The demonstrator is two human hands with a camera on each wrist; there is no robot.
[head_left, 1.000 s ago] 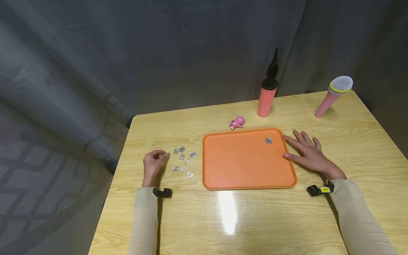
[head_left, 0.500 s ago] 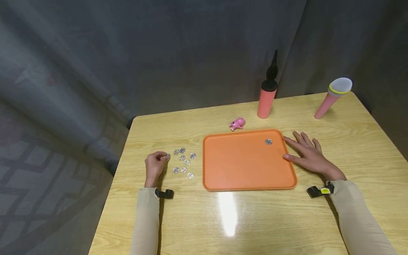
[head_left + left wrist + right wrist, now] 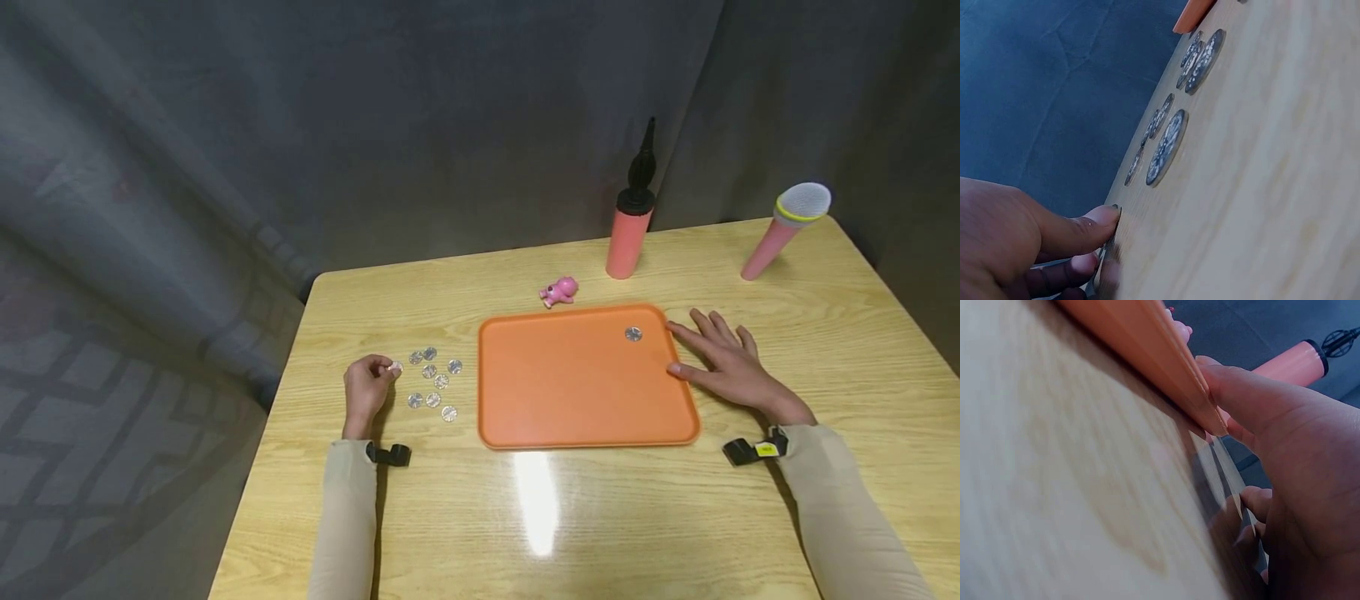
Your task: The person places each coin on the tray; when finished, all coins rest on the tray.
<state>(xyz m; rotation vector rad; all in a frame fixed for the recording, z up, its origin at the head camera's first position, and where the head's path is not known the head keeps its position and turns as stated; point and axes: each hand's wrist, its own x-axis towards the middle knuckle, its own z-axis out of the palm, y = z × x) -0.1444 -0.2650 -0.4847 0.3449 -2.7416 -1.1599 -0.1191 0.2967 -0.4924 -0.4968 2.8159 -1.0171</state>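
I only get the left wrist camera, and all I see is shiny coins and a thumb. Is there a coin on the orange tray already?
Observer: Yes, one coin lies on the orange tray, near its far right corner.
Operator: What is the other hand doing?
Observer: The right hand lies flat on the table, thumb and fingertips against the tray's right edge.
Operator: Are there toys?
Observer: A small pink toy sits just beyond the tray, and a pink pump and a pink toy microphone stand farther back.
Operator: How many coins are beside my thumb?
Observer: Seven lie loose on the table, plus one coin at the left hand fingertips.
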